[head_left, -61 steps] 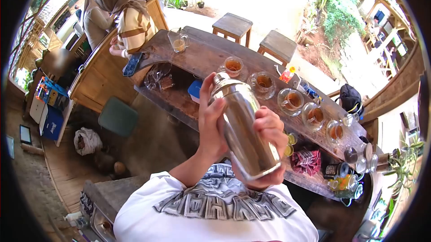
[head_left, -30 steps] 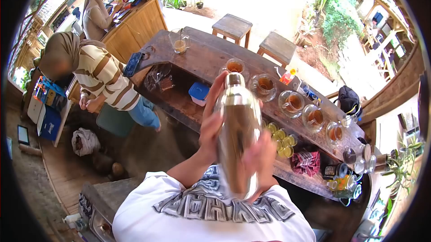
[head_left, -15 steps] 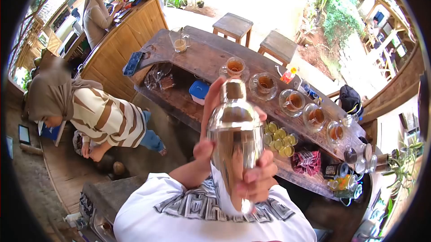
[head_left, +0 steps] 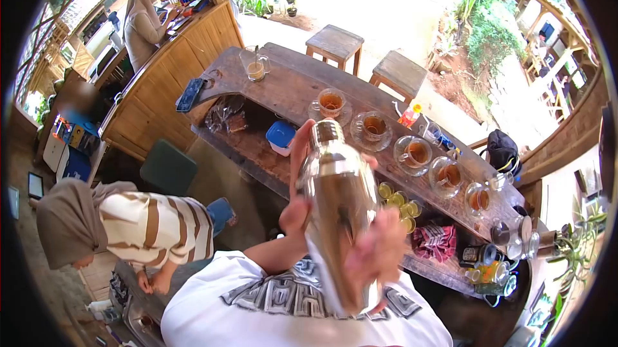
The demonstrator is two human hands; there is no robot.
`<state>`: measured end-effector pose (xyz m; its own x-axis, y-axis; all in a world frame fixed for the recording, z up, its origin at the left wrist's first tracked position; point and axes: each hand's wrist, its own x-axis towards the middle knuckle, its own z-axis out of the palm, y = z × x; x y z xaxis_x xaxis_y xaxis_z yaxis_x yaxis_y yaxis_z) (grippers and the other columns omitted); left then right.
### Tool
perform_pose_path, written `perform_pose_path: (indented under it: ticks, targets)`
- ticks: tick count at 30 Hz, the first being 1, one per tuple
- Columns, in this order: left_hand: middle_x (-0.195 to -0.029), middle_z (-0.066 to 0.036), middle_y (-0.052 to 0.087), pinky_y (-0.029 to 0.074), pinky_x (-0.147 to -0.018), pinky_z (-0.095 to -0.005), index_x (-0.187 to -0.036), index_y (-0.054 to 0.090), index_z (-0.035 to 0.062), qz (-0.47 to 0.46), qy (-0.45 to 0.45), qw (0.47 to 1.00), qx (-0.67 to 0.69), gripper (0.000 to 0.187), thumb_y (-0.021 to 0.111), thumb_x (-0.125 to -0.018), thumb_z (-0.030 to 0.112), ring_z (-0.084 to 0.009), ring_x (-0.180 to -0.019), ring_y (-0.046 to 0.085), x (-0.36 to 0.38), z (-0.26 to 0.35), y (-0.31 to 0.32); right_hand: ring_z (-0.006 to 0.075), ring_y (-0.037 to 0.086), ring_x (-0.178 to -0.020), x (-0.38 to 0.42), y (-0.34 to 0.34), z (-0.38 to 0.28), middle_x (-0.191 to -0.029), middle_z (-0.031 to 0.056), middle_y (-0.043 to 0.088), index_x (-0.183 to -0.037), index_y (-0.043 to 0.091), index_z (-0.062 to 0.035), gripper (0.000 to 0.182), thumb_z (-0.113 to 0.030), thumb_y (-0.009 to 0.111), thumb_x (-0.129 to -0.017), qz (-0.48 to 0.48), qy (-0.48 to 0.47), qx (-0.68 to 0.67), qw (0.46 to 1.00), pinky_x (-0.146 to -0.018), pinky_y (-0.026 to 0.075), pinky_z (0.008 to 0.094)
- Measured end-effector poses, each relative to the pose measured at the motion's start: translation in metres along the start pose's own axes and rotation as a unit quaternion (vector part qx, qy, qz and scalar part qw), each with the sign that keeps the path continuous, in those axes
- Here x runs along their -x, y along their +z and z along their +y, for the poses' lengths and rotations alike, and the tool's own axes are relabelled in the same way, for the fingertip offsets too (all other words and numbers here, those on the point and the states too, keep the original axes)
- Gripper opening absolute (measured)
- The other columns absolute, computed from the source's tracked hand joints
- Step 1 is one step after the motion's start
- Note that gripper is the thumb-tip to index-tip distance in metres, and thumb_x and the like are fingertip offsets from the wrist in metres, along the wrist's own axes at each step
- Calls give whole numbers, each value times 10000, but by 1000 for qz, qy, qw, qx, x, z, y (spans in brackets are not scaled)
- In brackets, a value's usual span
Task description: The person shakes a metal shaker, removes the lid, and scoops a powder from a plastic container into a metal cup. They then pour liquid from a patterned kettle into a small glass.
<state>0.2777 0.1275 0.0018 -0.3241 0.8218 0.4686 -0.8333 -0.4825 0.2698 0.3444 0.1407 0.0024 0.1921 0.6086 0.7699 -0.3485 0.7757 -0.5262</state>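
A shiny metal cocktail shaker (head_left: 338,199) is held up in front of my chest, its cap tilted toward the upper left. My left hand (head_left: 297,199) wraps around its left side, fingers running up beside the cap and partly hidden behind the body. Lower down on the right, my right hand (head_left: 380,250) grips the shaker and is smeared by motion. Beyond the shaker, glass cups of brown drink on saucers stand in a row along the wooden counter, among them a near cup (head_left: 331,102) and another cup (head_left: 373,127).
A person in a striped top (head_left: 154,225) bends over at my left; another works behind a wooden desk (head_left: 174,83). The counter (head_left: 290,76) bears a glass pitcher (head_left: 255,67). Its lower shelf holds a blue-lidded box (head_left: 280,136), yellowish glasses (head_left: 407,208) and a red cloth (head_left: 434,244).
The shaker has tilted further, its base swinging right, with both hands still on it. The person in the striped top has moved lower and nearer, uncovering a dark green chair.
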Motion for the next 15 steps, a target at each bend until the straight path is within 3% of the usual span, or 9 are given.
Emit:
perform_pose_path:
  ticks: [3,4,5,7,8,9,12,13,15]
  targets:
    - [-1476,-191,550,587,-1000,-518,-1696,219,133,19,-85,996,-13,970,722,-922,433,-412,-1242,656,-11,1,-6,256,671,-976,-3,-17,6,-1066,136,658,-1063,602,-68,241,-297,539,-1026,-26,-38,36,998,-887,534,432]
    - [-1500,-186,521,584,-1013,-515,-1687,221,127,111,-121,980,-108,957,725,-935,436,-403,-1248,659,-19,-4,-16,247,674,-974,-9,-18,7,-1056,138,649,-1052,592,-63,215,-271,543,-1027,-16,-45,23,999,-864,549,414]
    - [-1458,-336,550,631,-927,-551,-1721,187,247,152,-98,974,-136,843,607,-1014,438,-426,-1238,652,-11,-10,-16,239,678,-972,-12,-22,6,-1045,141,640,-1042,581,-58,190,-244,547,-1027,-17,-45,21,999,-840,564,396]
    - [-1472,-355,523,630,-881,-564,-1726,184,270,69,22,989,-126,865,651,-1011,408,-451,-1224,654,2,-23,-5,243,672,-983,-12,-28,4,-1033,146,637,-1053,587,-49,201,-243,539,-1035,-9,-25,8,1000,-861,557,380]
    - [-1517,-353,483,627,-873,-593,-1732,165,290,-47,1,999,17,920,708,-994,386,-477,-1198,658,5,-20,0,245,670,-989,-8,-32,3,-1027,148,636,-1059,590,-44,206,-242,535,-1040,-11,-19,18,1000,-871,554,372]
    - [-1517,-353,483,627,-873,-593,-1732,165,290,-39,2,999,15,920,708,-994,386,-477,-1198,658,3,-19,-1,247,667,-995,-2,-32,2,-1021,150,635,-1065,594,-39,212,-241,531,-1044,-11,-21,28,999,-881,551,364]
    - [-1572,-156,470,473,-1114,-361,-1685,237,41,149,-154,966,-143,947,705,-950,414,-235,-1372,565,-21,-10,-1,253,659,-1012,-4,-16,6,-1003,157,631,-1082,603,-25,231,-239,518,-1056,38,-32,-16,999,-912,541,340]
    - [-1566,-158,464,476,-1133,-400,-1692,210,48,201,-107,949,-216,937,680,-967,411,-271,-1387,564,-22,-15,-3,256,656,-1017,-17,-10,3,-997,160,630,-1087,606,-21,237,-238,514,-1060,69,1,-62,996,-923,538,332]
    - [-1577,-161,454,472,-1147,-415,-1705,170,70,136,-14,975,-177,950,676,-971,399,-298,-1407,555,-9,-20,-12,258,653,-1023,-19,10,13,-991,162,628,-1093,609,-16,244,-237,510,-1065,85,23,-84,993,-933,534,324]
